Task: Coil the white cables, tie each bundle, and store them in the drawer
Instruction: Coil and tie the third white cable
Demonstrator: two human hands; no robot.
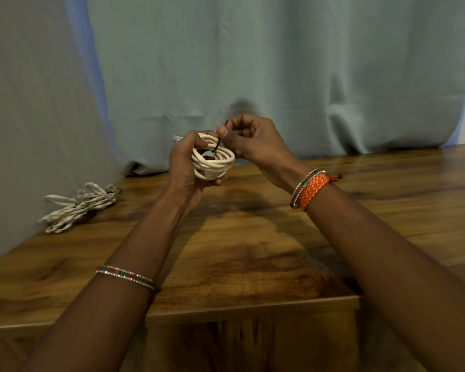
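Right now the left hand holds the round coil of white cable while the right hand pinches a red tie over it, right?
Not quite. The thin tie is black, not red, as the head view shows. The left hand does hold the round coil of white cable, and the right hand pinches the tie over it.

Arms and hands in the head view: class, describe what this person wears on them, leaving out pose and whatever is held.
Both forearms are bare, with no sleeves in view. The left forearm carries a thin beaded bangle in red, green and silver. The right wrist carries a matching thin beaded bangle beside a wider woven orange thread band with a knotted end. No rings or gloves show on the left hand or right hand.
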